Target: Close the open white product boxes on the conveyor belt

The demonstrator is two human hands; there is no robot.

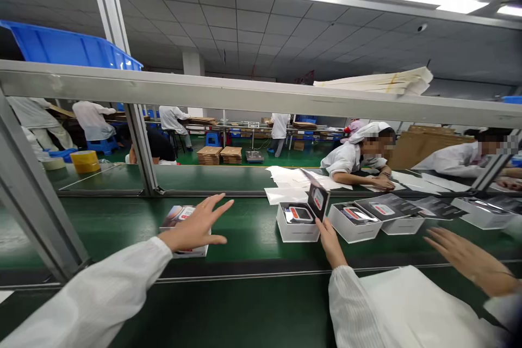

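Note:
My left hand point(196, 227) is open with fingers spread, in front of and partly covering a small box with a printed top point(175, 215) on the green belt. I cannot tell whether the hand touches it. My right hand point(331, 242) pinches a dark printed card point(318, 200), held upright at the right edge of an open white box point(298, 228). Inside that box lies a dark insert with an orange and white print point(299, 213). Right beside it stands another open white box point(354, 225) with similar contents.
Another person's hand point(473, 261) reaches in from the right, near more white boxes point(402, 224). White sheets point(285, 187) lie behind the boxes. A co-worker point(354, 155) leans over the far table. A metal post point(141, 147) and a shelf rail point(244, 92) stand ahead.

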